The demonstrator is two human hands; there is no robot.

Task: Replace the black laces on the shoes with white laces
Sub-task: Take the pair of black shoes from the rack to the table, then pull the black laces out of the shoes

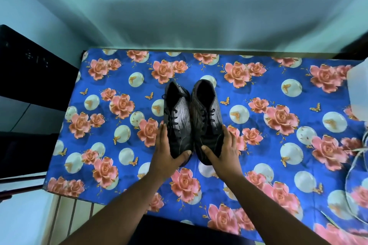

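two dark striped shoes (pixel 192 119) sit side by side on the table, toes pointing near, heels far, each with black laces (pixel 207 115) still in.

Blue floral cloth (pixel 258 89) beside a black cabinet (pixel 29 77).

My feed is evenly lit, cool and bluish. The floral cloth (pixel 258 85) shows sharp and vivid at centre; its right edge smears and bends with wide-angle distortion, and the wall (pixel 179 6) behind looks soft, streaked with shadow.
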